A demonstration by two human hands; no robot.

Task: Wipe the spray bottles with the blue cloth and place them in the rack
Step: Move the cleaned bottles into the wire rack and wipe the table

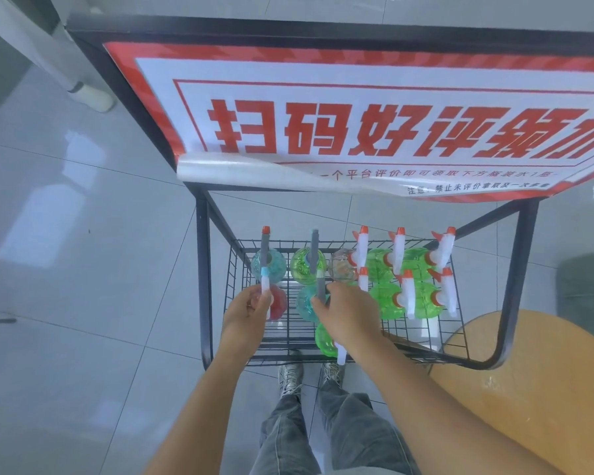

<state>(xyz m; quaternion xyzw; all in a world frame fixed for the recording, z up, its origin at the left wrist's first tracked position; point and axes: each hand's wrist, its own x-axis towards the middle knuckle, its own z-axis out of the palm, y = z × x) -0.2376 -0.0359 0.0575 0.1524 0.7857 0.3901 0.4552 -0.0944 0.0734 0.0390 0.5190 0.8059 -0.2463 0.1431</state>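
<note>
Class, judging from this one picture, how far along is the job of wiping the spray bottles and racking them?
Done: many bottles already stand in the wire rack, including the green bottles on the right. In hand: the left hand grips the red bottle by its sprayer, the right hand holds the blue bottle. No blue cloth is visible, so wiping cannot be confirmed. Left: unclear how many remain.

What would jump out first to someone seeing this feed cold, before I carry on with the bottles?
The big red-and-white poster fills the top of the view, its lower left corner curling over the black rack frame. Below it, the wire basket holds bright spray bottles, mostly green ones crowded on the right. At the near left, the left hand grips a red bottle's sprayer while the right hand holds a teal bottle's.
</note>
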